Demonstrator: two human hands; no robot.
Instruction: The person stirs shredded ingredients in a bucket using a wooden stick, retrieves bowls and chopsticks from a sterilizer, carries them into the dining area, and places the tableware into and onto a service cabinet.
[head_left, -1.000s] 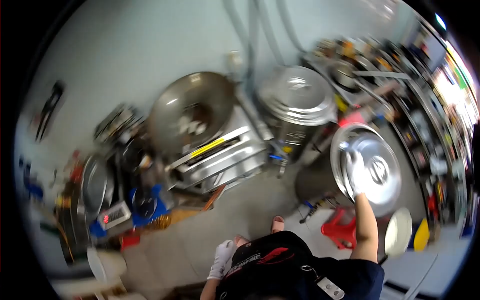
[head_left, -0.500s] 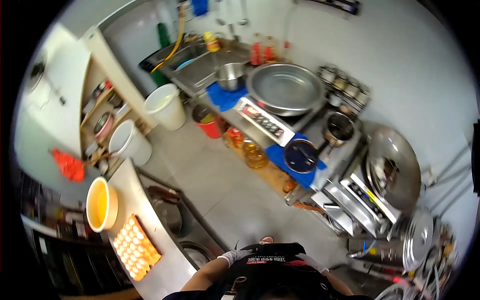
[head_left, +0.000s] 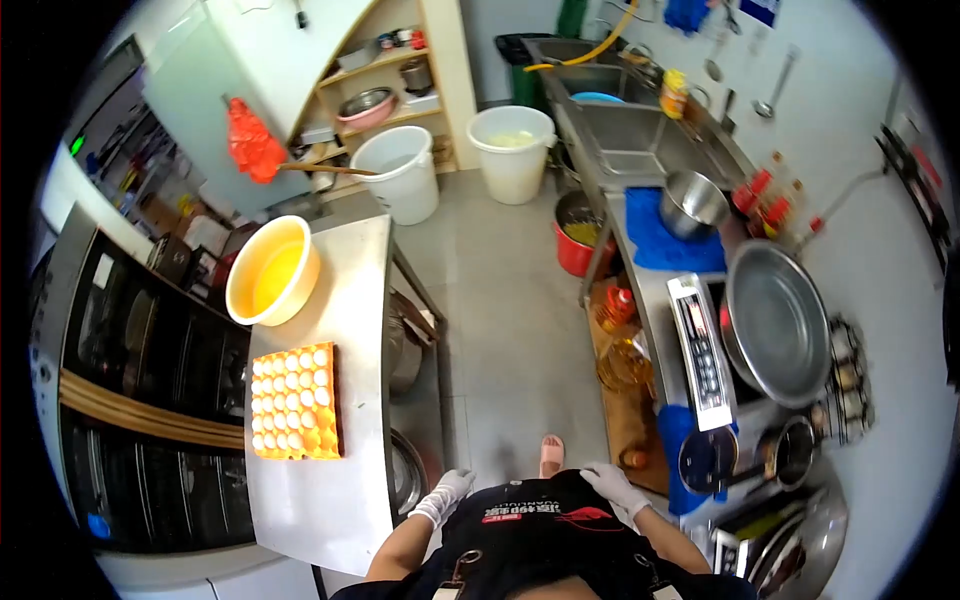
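My left hand (head_left: 446,496), in a white glove, is at the left edge of my black apron (head_left: 530,505), beside the steel table. Its fingers are loosely extended and nothing shows in them. On the apron's other side, my gloved right hand (head_left: 613,487) lies against the cloth with fingers stretched out, holding nothing visible. To my left, an orange tray of eggs (head_left: 293,402) stands on the steel table (head_left: 345,510), with several hollows bare at its near right corner. Beyond the tray is a yellow basin (head_left: 272,272) with yellow liquid inside.
White buckets (head_left: 400,180) stand ahead, near shelves (head_left: 370,75). Along the right counter are a sink (head_left: 640,135), a steel pot (head_left: 693,205), a wide pan (head_left: 778,322) and a dark-topped pan (head_left: 708,460). A red bucket (head_left: 575,250) and oil jug (head_left: 626,367) sit lower down.
My view has swung left, so the egg tray and table appear more squarely and the counter has shifted to the right. My hands remain beside the apron.
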